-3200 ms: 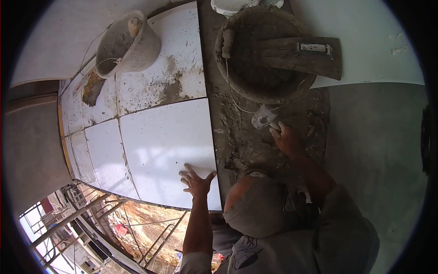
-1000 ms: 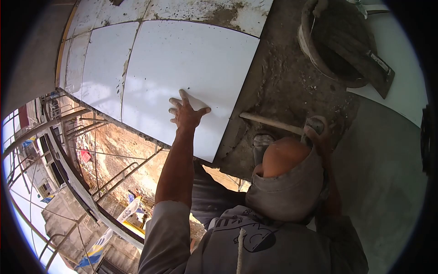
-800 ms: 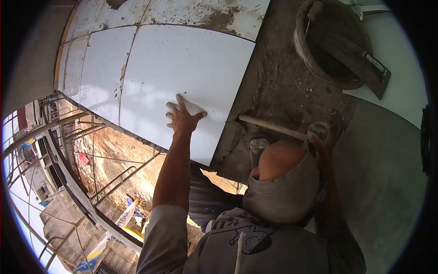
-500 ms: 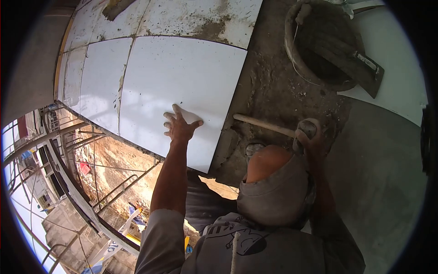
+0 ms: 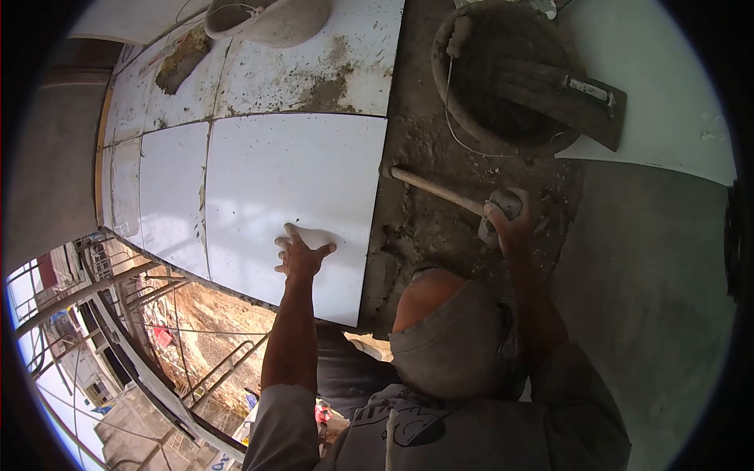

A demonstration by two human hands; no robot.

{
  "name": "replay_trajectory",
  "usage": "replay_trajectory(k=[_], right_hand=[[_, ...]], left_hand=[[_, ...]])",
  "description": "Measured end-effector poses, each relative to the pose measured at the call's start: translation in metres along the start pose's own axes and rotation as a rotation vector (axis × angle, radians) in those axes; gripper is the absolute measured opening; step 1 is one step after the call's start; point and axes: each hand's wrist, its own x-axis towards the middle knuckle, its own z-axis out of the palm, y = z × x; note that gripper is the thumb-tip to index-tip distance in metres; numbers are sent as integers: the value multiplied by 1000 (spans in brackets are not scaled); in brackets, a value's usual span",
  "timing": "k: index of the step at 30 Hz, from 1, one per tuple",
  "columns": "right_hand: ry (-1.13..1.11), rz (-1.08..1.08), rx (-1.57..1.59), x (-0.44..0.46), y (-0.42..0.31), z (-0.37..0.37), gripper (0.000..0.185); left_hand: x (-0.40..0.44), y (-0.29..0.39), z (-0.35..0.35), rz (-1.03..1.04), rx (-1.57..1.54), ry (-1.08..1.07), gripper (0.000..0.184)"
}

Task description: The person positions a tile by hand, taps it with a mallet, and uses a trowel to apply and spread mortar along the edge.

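My left hand (image 5: 298,256) rests on a large white tile (image 5: 298,169), its fingers spread over the glossy surface. To the right, my right hand (image 5: 514,225) is closed around the grey, mortar-smeared head of a mallet (image 5: 436,191). The mallet's wooden handle points left, with its end near the tile's right edge. Beneath the mallet lies a dark, rough mortar bed (image 5: 416,149). My right fingers partly hide the mallet head.
A mortar-coated bucket (image 5: 448,78) at the top right has a trowel (image 5: 581,102) across it. Another bucket (image 5: 294,20) and a mortar-crusted lump (image 5: 184,61) stand on laid tiles at the top. At lower left, the floor edge drops off beside scaffolding (image 5: 118,271).
The view has shifted, bringing the second bucket into sight at the top. My left hand stays spread on the tile. My right hand still grips the mallet head, now farther from my knee.
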Motion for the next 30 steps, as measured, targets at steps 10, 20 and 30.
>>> replay_trajectory(k=[10, 20, 30], right_hand=[[85, 92, 260, 9, 1, -71, 39], [33, 0, 134, 26, -17, -24, 40], [309, 60, 304, 49, 22, 28, 56]], left_hand=[[12, 2, -1, 1, -19, 0, 109], [1, 71, -10, 243, -90, 88, 99], [16, 57, 0, 338, -101, 93, 96]])
